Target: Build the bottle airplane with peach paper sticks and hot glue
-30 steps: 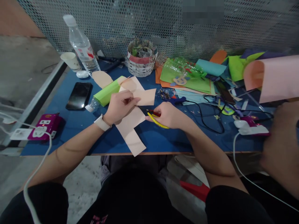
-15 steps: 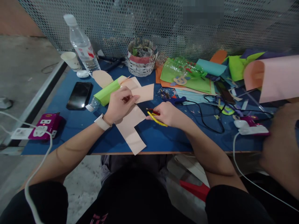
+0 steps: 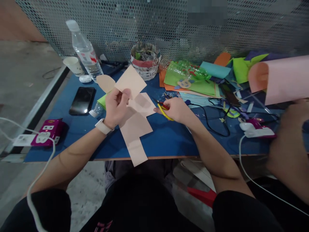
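Hands apart: left hand (image 3: 117, 108) pinches a paper square (image 3: 131, 81) at its 1 o'clock; right hand (image 3: 178, 109) grips scissors (image 3: 164, 113), blades unclear. Between them, the sheet (image 3: 135, 129) lies on the table (image 3: 169, 143), 4 o'clock from the left hand, which is nearer, and 8 from the right; its lower strip runs 11 to 5 o'clock.

No text can be read with certainty. A red-and-white label (image 3: 90, 58) is seen on the bottle (image 3: 83, 46), its characters unresolved. Pink print (image 3: 103, 226) on the black shirt (image 3: 135, 199) and markings on the purple power socket (image 3: 50, 130) are likewise illegible.
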A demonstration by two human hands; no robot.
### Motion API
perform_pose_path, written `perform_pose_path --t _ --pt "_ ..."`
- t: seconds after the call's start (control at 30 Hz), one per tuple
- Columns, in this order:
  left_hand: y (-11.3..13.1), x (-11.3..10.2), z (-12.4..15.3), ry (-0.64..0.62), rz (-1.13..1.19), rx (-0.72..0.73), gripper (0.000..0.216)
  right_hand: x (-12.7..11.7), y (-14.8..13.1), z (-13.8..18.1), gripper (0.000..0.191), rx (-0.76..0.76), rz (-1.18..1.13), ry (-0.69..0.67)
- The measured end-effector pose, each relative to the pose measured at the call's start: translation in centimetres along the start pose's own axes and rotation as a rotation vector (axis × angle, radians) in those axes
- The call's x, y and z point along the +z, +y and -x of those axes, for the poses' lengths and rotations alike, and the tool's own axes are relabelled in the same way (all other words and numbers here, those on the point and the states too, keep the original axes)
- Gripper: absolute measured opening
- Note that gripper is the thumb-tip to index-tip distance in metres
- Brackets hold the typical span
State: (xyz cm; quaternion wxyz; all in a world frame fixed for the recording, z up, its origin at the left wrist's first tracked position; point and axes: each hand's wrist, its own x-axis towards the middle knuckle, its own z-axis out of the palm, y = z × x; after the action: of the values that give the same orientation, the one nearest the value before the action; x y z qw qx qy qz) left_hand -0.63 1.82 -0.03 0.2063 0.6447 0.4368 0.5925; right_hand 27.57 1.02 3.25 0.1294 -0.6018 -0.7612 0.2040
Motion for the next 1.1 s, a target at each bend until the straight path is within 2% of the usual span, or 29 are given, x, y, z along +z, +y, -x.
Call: perform_pose_path --t 0.07,0.13,0.23,0.33,0.5,0.7,0.97,1.1 --pt "0.2 0.0 0.0 0.025 0.034 -0.009 0.059 0.5 -0.2 -0.3 0.073 -0.014 -0.063 0.111" --pt "0.3 0.0 -0.1 0.044 0.054 -0.014 0.064 1.3 -0.8 -0.4 0.069 -0.048 -0.153 0.137" --pt "0.4 -0.2 -0.3 0.058 0.07 0.001 0.07 2.8 -1.7 0.1 0.06 -0.061 -0.238 0.056" --pt "0.2 -0.4 -0.4 0.084 0.097 0.027 0.069 4.3 -2.5 0.6 0.044 -0.039 -0.221 -0.011" --pt "-0.8 0.0 0.3 0.106 0.063 -0.047 0.066 5.9 -3.4 1.0 0.028 -0.016 -0.159 -0.013" --pt "-1.5 0.5 1.4 0.015 -0.011 -0.099 0.063 6.2 -4.2 1.8 0.034 -0.022 -0.101 0.045" --pt "-1.4 0.5 1.4 -0.01 0.028 -0.141 0.067 6.8 -3.8 1.5 0.025 -0.061 -0.319 0.034" --pt "-1.4 0.6 1.2 -0.005 0.054 -0.123 0.066 7.1 -3.2 1.1 0.02 -0.07 -0.276 0.085"
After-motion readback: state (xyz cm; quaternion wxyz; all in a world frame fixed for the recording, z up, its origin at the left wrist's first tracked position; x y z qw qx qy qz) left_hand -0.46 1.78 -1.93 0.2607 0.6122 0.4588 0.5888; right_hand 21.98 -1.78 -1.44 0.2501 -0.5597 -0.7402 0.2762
